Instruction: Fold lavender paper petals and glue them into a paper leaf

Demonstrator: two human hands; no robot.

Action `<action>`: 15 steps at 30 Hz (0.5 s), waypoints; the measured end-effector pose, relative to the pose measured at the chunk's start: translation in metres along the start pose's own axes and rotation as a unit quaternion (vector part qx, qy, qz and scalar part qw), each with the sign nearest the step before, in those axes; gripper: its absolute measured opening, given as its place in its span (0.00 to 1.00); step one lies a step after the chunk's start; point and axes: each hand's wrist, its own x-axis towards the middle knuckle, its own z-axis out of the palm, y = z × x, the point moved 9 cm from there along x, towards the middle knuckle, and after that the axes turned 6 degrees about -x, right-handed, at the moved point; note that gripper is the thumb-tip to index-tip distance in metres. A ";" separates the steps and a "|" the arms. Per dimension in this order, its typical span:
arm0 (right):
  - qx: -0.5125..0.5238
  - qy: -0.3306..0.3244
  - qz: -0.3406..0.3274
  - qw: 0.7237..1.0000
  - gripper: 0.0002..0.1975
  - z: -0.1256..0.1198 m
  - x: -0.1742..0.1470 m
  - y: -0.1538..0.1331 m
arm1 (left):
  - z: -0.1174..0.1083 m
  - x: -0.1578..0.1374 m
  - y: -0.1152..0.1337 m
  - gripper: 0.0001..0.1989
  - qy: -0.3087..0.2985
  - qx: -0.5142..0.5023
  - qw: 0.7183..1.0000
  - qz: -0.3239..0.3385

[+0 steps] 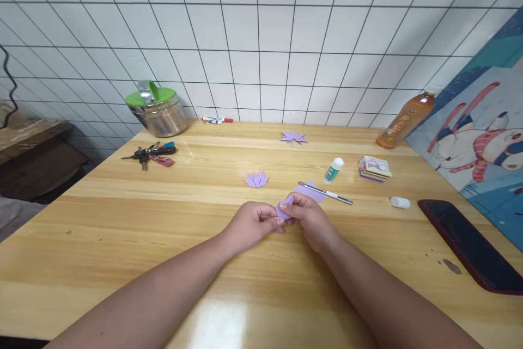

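Observation:
Between my two hands is a small folded piece of purple paper [283, 212], partly hidden by fingers. My left hand [255, 224] pinches its left edge, and my right hand [308, 217] grips it from the right with the thumb on top. Just beyond my right hand a purple paper sheet [304, 191] lies flat under a slim silver craft knife [327, 193]. A purple cut-paper leaf shape [256, 179] rests a little past my left hand. Farther back lies a fuller pointed purple paper shape [293, 137]. A glue stick [334, 170] stands uncapped, leaning slightly.
At right are a stack of paper squares [375, 168], a white cap [400, 202], a phone [469, 245] and a tea bottle [406, 119]. A bunch of keys [151, 154], a steel pot with green lid [163, 117] and markers [218, 120] sit left and back.

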 end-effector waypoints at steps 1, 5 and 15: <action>-0.003 0.001 0.003 1.000 0.15 -0.001 0.000 0.001 | 0.001 0.000 0.000 0.10 -0.002 0.006 1.000 0.000; -0.055 -0.005 0.000 0.998 0.14 -0.007 0.003 0.001 | -0.001 -0.002 -0.002 0.13 -0.002 0.047 0.999 -0.006; -0.413 0.196 -0.185 0.870 0.10 -0.056 -0.008 -0.050 | -0.059 -0.008 0.016 0.29 0.171 0.494 0.850 0.061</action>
